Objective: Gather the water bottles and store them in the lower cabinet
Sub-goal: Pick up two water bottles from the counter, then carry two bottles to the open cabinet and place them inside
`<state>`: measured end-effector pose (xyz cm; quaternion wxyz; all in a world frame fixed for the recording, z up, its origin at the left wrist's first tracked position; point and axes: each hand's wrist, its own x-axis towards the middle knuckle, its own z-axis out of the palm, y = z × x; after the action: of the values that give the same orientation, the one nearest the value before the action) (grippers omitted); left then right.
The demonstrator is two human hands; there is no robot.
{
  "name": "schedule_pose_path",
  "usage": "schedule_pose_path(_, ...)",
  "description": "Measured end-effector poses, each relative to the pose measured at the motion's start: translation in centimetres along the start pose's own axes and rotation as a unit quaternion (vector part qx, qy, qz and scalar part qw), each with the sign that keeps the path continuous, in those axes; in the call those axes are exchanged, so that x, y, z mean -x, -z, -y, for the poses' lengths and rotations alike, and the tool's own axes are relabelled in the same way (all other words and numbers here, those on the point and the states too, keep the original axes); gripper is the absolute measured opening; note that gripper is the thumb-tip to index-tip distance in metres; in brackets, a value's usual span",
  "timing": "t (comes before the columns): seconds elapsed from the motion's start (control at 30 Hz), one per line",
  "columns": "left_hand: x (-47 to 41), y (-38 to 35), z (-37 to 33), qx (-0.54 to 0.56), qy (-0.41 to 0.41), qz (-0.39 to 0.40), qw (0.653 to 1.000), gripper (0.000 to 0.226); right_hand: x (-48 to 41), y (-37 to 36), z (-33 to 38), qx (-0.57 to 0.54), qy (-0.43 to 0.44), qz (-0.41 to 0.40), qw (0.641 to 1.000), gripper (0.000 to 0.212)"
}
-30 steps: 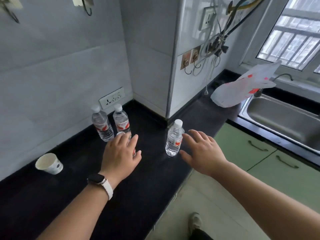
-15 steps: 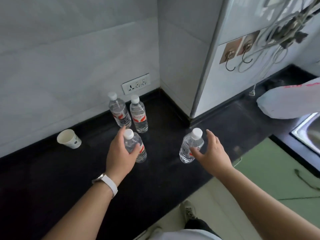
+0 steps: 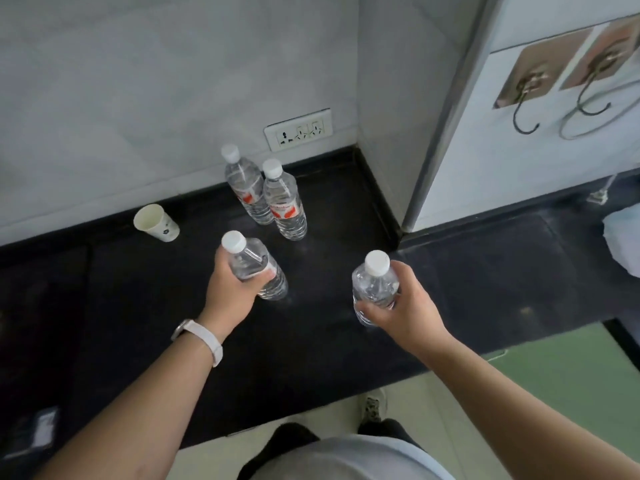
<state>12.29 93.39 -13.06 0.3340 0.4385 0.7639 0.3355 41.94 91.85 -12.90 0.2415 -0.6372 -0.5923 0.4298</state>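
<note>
Your left hand (image 3: pixel 232 289): fingers (image 3: pixel 264 274) wrapped round left bottle (image 3: pixel 256 268) mid-body, cap up, bottle tilted. Your right hand (image 3: pixel 408 313): fingers clasp right bottle (image 3: pixel 374 285) near bench (image 3: pixel 485 271) front edge. Cannot tell whether either base touches bench. Back bottle (image 3: pixel 247 188) and front bottle (image 3: pixel 285 202) stand touching by wall, under socket (image 3: pixel 298 129). Paper cup (image 3: pixel 156 223) left of them.

A paper cup (image 3: pixel 156 223) lies tipped on the black worktop (image 3: pixel 485 271) by the back wall; wall socket (image 3: pixel 298 129) above; two hooks (image 3: pixel 526 102) right.
</note>
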Motion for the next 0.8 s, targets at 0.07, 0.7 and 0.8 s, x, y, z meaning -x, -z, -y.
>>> schedule_pose_path(0.07, 0.2, -0.4, 0.1, 0.006, 0.011, -0.020, 1.000, 0.069, -0.7, 0.3, -0.2, -0.007, 0.005, 0.021, 1.000, 0.069)
schedule_pose_path(0.7, 12.0, 4.5, 3.2, 0.110, 0.075, -0.125, 0.983, 0.069, 1.2, -4.5, 4.0, -0.004, 0.083, 0.109, 0.991, 0.057)
schedule_pose_path(0.8, 15.7, 7.5, 5.8, 0.132, 0.085, -0.163, 0.974, 0.069, 3.9, -7.5, 6.2, 0.013, 0.113, 0.147, 0.983, 0.057)
